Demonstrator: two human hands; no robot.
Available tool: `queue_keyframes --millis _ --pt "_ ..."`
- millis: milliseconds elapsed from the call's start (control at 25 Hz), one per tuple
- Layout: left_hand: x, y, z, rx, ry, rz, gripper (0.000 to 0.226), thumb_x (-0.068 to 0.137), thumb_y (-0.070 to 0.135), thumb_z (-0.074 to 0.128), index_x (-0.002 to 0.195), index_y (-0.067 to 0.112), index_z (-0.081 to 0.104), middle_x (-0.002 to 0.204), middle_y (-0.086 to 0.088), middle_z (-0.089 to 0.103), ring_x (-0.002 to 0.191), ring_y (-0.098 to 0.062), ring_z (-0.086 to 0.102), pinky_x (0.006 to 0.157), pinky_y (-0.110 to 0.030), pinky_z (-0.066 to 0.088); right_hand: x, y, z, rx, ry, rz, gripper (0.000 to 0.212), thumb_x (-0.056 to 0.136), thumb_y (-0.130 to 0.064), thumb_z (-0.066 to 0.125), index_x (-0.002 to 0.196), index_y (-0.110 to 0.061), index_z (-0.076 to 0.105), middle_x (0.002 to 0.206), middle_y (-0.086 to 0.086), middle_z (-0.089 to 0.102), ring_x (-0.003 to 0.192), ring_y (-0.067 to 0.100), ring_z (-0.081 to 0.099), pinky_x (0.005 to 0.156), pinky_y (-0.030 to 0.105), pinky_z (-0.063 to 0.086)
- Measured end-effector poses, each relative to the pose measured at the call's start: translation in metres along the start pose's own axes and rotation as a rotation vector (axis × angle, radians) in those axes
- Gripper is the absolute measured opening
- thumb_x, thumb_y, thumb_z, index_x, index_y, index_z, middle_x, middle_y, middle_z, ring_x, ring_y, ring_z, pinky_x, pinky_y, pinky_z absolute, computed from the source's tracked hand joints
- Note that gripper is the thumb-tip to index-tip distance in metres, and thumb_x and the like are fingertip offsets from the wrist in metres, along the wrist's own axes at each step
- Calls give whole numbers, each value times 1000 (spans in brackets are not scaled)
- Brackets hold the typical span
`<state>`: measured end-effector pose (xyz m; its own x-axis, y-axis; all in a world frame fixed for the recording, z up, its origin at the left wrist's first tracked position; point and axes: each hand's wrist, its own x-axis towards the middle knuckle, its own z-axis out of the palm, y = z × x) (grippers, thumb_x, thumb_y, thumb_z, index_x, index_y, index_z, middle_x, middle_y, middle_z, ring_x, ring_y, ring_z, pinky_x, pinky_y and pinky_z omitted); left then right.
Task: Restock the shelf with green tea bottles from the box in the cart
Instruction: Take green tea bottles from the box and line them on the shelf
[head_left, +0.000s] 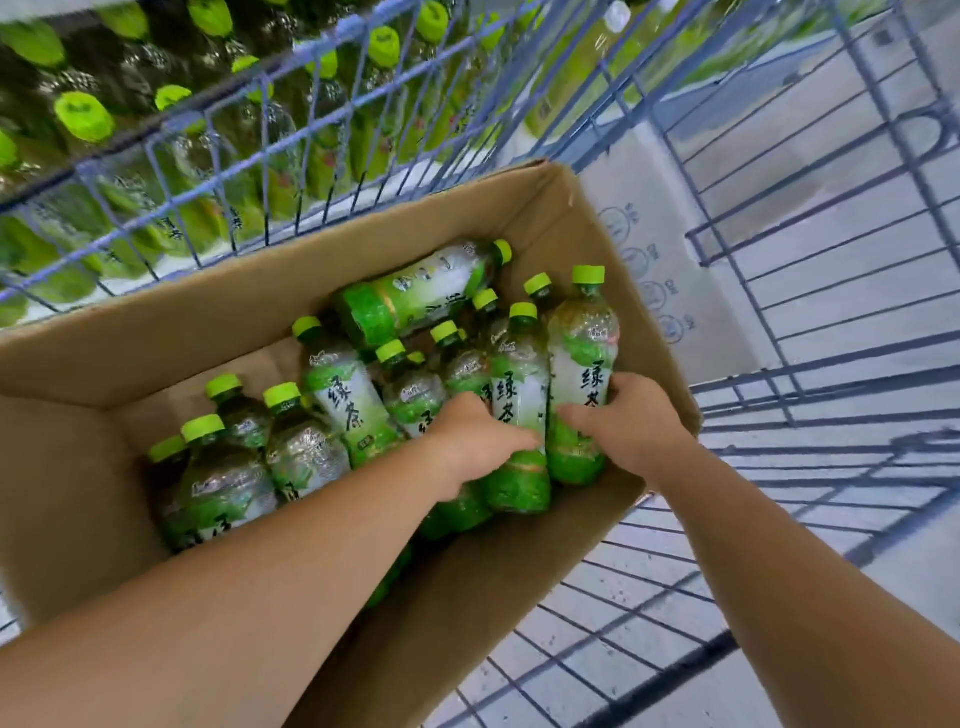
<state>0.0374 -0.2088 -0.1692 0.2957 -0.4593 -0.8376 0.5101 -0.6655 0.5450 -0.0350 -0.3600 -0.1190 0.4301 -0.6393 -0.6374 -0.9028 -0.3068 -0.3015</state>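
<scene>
Fingers of the person's right hand curl round the far side of an upright green tea bottle, the thumb lying across its label, so the hand is clamped on it at the right end of the cardboard box. Beside it, the left hand reaches over the packed stock, its fingers closed on the neighbouring bottle, which stands touching the first. Both gripped bottles are inside the box, caps up, with the box's right wall close behind the right hand. More bottles crowd in against the left hand's side: a leaning bottle with its label showing, a cluster of standing bottles at the left end of the box, and one bottle on its side lying across the tops of the others at the far wall. The box sits in a blue wire cart. Through the cart's wire side, rows of shelved bottles with green caps show, blurred. A white carton stands between the box and the cart's right-hand wire wall.
</scene>
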Motion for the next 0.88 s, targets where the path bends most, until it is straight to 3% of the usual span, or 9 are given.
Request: queue_keyframes --millis 160,240,280,360,440,560,640,760,880 --pt "-6 3 -9 -84 -56 -55 44 74 27 86 103 18 55 106 -3 63 87 -12 59 66 -27 49 -3 -6 -5 125 -50 -8 14 76 -21 79 74 -20 66 78 -6 70 70 5 62 58 25 49" --pt "-13 -2 -13 -84 -38 -39 53 73 24 87 113 18 53 110 -1 63 94 -15 61 73 -29 51 -8 -8 -4 237 -64 -9 16 78 -18 78 74 -21 63 77 -5 68 68 7 62 54 24 48" --pt "-17 -5 -16 -74 -26 -28 56 71 23 88 115 18 53 110 0 65 96 -15 62 77 -30 52 -12 -10 -3 309 -79 11 15 78 -15 78 78 -20 64 78 0 70 69 12 66 56 27 52" --pt "-30 -12 -27 -58 -13 -1 57 66 19 90 113 20 59 110 0 70 97 -16 66 83 -31 55 -18 -14 2 426 -142 59 20 73 -13 78 90 -14 66 88 12 73 78 27 73 69 46 62" --pt "-48 -20 -40 -37 -5 36 47 67 13 89 107 22 64 106 -1 74 94 -17 70 83 -32 57 -25 -17 8 455 -217 72 34 68 -16 79 99 -12 67 96 15 74 88 35 73 79 60 59" --pt "-74 -30 -60 -43 86 69 52 57 19 90 103 26 66 100 1 76 93 -19 72 89 -43 59 -39 -26 24 443 -298 38 47 68 -19 78 114 -15 67 104 10 75 95 32 73 86 59 57" --pt "-96 -35 -76 -56 141 96 54 55 23 88 103 29 65 98 5 76 93 -17 73 88 -43 59 -54 -35 37 410 -309 -18 46 65 -24 77 109 -18 67 102 9 76 94 32 73 85 58 58" --pt "-134 -46 -100 -98 178 166 39 69 6 83 98 27 67 92 3 77 88 -14 73 83 -37 59 -81 -58 58 384 -305 -133 36 62 -28 72 96 -17 70 91 10 76 88 34 73 80 61 58" --pt "-170 -53 -123 -164 224 214 40 74 -9 76 86 29 72 83 2 78 75 -9 72 72 -33 59 -107 -87 70 380 -267 -257 31 68 -28 70 99 -23 68 89 -1 76 85 22 72 80 52 60"
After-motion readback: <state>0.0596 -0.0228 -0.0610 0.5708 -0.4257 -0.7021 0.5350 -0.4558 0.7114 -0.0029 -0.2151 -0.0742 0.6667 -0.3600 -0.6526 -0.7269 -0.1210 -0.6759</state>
